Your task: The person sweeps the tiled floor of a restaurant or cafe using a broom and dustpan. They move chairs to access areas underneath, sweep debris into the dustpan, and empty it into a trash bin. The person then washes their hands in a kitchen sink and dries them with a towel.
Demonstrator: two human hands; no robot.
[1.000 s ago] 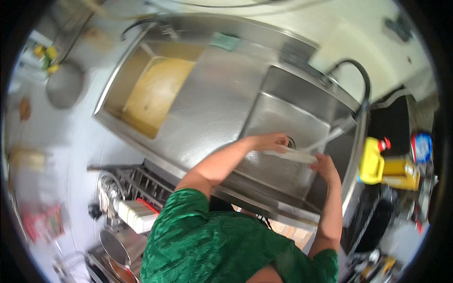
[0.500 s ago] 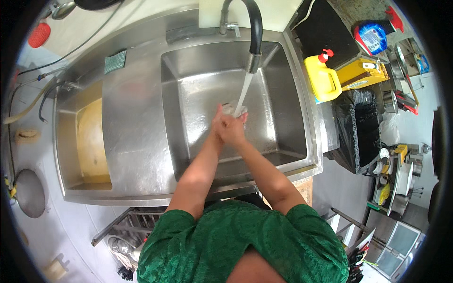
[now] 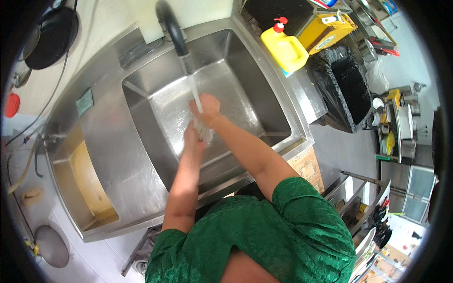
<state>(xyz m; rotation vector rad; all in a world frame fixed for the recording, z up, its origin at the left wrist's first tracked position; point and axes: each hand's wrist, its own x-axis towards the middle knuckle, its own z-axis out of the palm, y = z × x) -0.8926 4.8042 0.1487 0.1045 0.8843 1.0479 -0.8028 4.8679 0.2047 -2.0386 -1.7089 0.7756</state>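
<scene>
Both my hands are over the right basin of a steel sink (image 3: 264,111), under water running from a dark curved tap (image 3: 171,29). My right hand (image 3: 207,106) is directly in the stream. My left hand (image 3: 191,137) is just below it. Between them they squeeze a small wad of white cloth (image 3: 204,133). My green sleeves fill the lower part of the view.
A yellow pump bottle (image 3: 285,47) stands on the sink's right rim, beside a black lined bin (image 3: 344,85). The left basin (image 3: 89,184) holds a yellowish board. A black pan (image 3: 45,30) hangs at top left. A cardboard box (image 3: 306,162) and racks are at lower right.
The view has swung round over the sink. My hands held the white cloth stretched apart at first; now they are pressed together under the tap with it bunched up.
</scene>
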